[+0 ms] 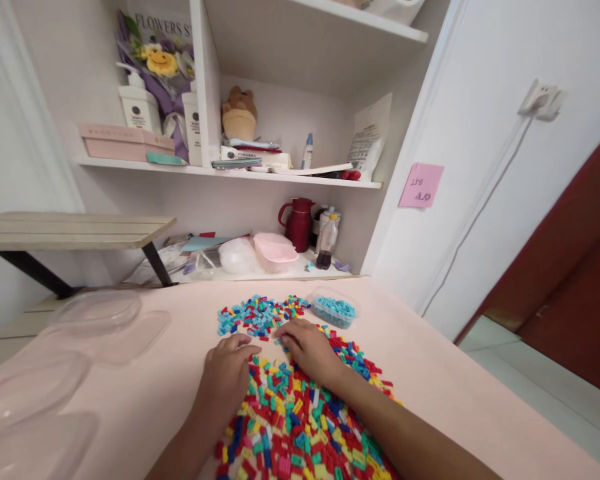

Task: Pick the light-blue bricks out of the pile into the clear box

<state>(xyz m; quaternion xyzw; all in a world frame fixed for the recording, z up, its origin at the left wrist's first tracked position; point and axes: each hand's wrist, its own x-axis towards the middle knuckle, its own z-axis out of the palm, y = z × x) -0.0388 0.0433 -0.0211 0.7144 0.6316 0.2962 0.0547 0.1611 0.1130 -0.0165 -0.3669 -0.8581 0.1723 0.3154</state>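
Note:
A large pile of small multicoloured toy bricks (pixel 293 427) spreads over the table in front of me. Beyond it lies a smaller pile of mostly blue bricks (pixel 255 312), with some red, green and yellow among them. My left hand (pixel 229 363) rests at the large pile's left edge, thumb and fingers loosely bent and apart, nothing visible in them. Between the two piles, my right hand (pixel 307 348) reaches over the bricks with its fingers forward and a little spread; its fingertips are beside a few loose bricks. A clear plastic tub (pixel 349 323) of blue bricks stands just beyond my right hand.
Clear plastic containers and lids (pixel 100 310) lie along the left of the pink-covered table (pixel 425 400). A small wooden stand (pixel 75 230) rises at the back left. Behind are a pink bowl (pixel 275 252), a red jug (pixel 299 227), a bottle (pixel 327 243) and loaded shelves.

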